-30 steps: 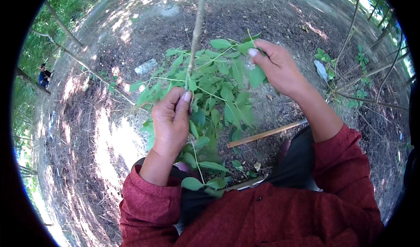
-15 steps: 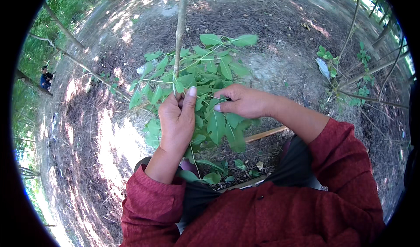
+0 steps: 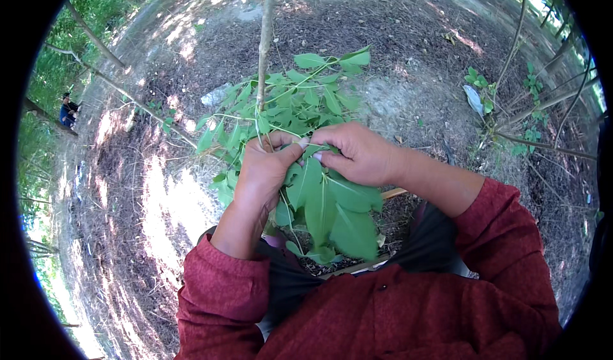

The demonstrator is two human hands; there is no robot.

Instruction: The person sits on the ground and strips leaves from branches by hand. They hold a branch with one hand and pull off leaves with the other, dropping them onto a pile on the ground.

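Observation:
A leafy green plant (image 3: 319,207) spreads in front of me, around the foot of a thin bare trunk (image 3: 266,34). My left hand (image 3: 265,168) is closed, its thumb and fingers pinching a green stem just below the trunk. Close beside it, my right hand (image 3: 361,154) grips a leafy stem between thumb and forefinger, with several large leaves hanging under it. The fingertips of both hands nearly meet. Exactly where the stems run between the fingers is hidden.
A wooden stick (image 3: 394,193) lies low behind the leaves by my right knee. Thin saplings (image 3: 543,108) and a pale scrap (image 3: 473,99) are at the right. A leaning branch (image 3: 121,95) crosses the left, where a person in blue (image 3: 68,111) sits far off.
My left hand has moved right, its thumb now beside my right fingertips. Large leaves under my right hand have swung nearer to me.

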